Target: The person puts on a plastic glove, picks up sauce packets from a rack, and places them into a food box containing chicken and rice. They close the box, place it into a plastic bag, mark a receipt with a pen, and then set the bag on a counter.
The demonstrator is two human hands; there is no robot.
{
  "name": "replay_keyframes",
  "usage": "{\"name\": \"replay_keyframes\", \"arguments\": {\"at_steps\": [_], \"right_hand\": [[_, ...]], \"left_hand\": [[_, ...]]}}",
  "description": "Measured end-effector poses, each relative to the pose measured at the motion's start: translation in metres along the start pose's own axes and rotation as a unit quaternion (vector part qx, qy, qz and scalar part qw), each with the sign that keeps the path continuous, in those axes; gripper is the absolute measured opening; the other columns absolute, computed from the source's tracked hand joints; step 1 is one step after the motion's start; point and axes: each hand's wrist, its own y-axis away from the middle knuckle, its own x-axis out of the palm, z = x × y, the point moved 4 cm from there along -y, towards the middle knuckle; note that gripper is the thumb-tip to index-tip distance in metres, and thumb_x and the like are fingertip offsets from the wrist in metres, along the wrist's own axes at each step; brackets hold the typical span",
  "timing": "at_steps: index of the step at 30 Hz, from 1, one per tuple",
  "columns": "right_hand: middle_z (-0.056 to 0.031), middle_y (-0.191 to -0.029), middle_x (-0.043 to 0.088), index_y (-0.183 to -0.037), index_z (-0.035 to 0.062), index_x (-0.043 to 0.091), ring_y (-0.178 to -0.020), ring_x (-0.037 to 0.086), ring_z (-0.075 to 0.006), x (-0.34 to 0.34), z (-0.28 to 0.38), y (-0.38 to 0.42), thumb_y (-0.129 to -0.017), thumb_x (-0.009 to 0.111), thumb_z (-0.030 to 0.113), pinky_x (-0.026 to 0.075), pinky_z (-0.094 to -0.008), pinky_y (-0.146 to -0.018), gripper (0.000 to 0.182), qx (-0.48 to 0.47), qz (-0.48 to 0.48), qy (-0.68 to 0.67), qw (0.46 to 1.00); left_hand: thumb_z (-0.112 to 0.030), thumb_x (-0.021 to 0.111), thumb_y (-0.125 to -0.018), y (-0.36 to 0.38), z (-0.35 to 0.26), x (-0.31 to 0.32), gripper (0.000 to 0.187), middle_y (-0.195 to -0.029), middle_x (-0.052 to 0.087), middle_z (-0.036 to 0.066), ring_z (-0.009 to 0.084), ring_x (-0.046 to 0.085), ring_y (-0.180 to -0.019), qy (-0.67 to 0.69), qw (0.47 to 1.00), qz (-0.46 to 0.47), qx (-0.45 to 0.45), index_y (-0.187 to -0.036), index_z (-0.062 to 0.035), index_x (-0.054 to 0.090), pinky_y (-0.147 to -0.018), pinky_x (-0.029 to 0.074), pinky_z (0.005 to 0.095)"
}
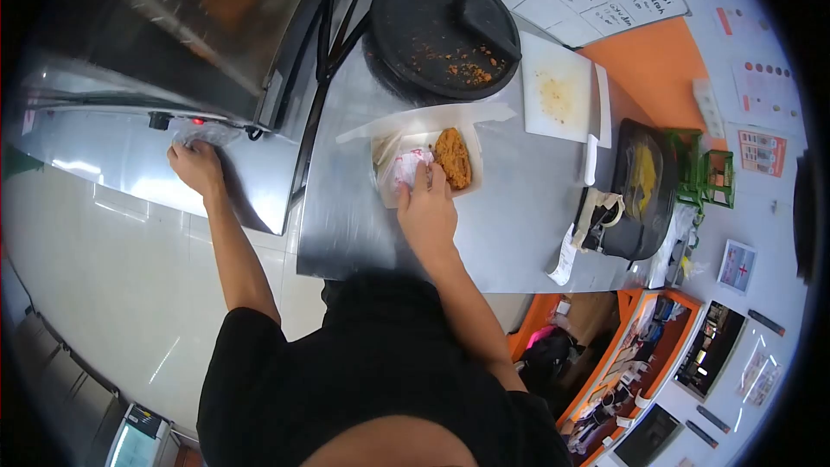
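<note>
Where the food box point(425, 119) stands: open on the steel table point(510, 238), with a band of bare metal between its near wall and the table's front edge.
Room right of the box: a broad bare stretch of steel, running out to the black tub point(635, 244); the cutting board point(560, 78) and the knife point(603, 112) lie to the box's right and farther back.
Room behind the box: tight, the crumb-strewn round black tray point(415, 30) being just beside the box's raised flap.
Room left of the box: some bare steel, the table's side edge, then the display cabinet point(203, 30) on its metal base.
Packet and fried piece: both inside the box, the white-and-red packet point(410, 169) left of the fried piece point(452, 158).
Right hand point(430, 207): comes in over the box's near wall, back upward, fingers partly bent and touching the packet; whether they pinch or merely press cannot be told.
Left hand point(197, 166): well left of the box, arm stretched forward, fingers curled at clear plastic point(210, 133); their grip on it cannot be told.
</note>
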Motion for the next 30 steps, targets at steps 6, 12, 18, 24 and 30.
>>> {"name": "replay_keyframes", "arguments": {"at_steps": [6,12,18,24,30], "right_hand": [[-0.0213,-0.125,0.054,-0.126,-0.0038,0.057,-0.108,0.060,-0.0407,0.000,-0.004,0.002,-0.087,0.065,0.018,0.053,-0.0453,-0.086,0.045,-0.004,-0.007,-0.008,1.000],[-0.0244,-0.123,0.058,-0.123,-0.0027,0.060,-0.106,0.060,-0.0409,-0.045,-0.066,-0.017,-0.090,0.060,0.012,0.049,-0.0454,-0.089,0.036,-0.015,-0.178,-0.041,0.983],[-0.0264,-0.095,0.067,-0.117,-0.0024,0.063,-0.087,0.065,-0.0421,-0.020,-0.119,-0.002,-0.095,0.050,0.008,0.051,-0.0431,-0.079,0.028,0.149,-0.013,-0.269,0.952],[-0.0286,-0.095,0.066,-0.117,-0.0029,0.063,-0.088,0.065,-0.0439,-0.029,-0.155,0.063,-0.094,0.050,0.007,0.051,-0.0441,-0.077,0.028,0.206,-0.029,-0.258,0.944],[-0.0256,-0.091,0.068,-0.117,-0.0039,0.062,-0.080,0.068,-0.0360,-0.040,-0.207,0.101,-0.097,0.050,0.009,0.053,-0.0385,-0.074,0.027,0.204,-0.117,-0.251,0.939]], "left_hand": [[-0.004,0.056,-0.086,0.010,0.020,-0.004,0.042,-0.125,0.052,0.023,0.0344,0.062,-0.102,0.078,0.988,0.111,-0.075,-0.125,0.0084,0.049,-0.086,0.051,0.0416],[-0.011,0.051,-0.098,0.116,-0.055,-0.052,0.029,-0.112,0.064,0.013,0.0201,0.063,-0.098,0.226,0.951,0.195,-0.078,-0.125,-0.0007,0.057,-0.085,0.051,0.0325],[-0.025,0.065,-0.094,0.234,-0.181,-0.038,0.052,-0.128,0.058,0.022,0.0262,0.057,-0.117,0.432,0.772,0.443,-0.147,-0.133,0.0064,0.049,-0.100,0.044,0.0344],[-0.029,0.084,-0.075,0.264,-0.229,-0.034,0.067,-0.113,0.057,0.022,0.0337,0.059,-0.103,0.248,0.860,0.445,0.029,-0.120,0.0049,0.048,-0.090,0.047,0.0389],[-0.034,0.087,-0.070,0.314,-0.260,-0.039,0.080,-0.118,0.052,0.023,0.0382,0.054,-0.110,0.208,0.858,0.454,0.124,-0.123,0.0058,0.043,-0.092,0.046,0.0431]]}}
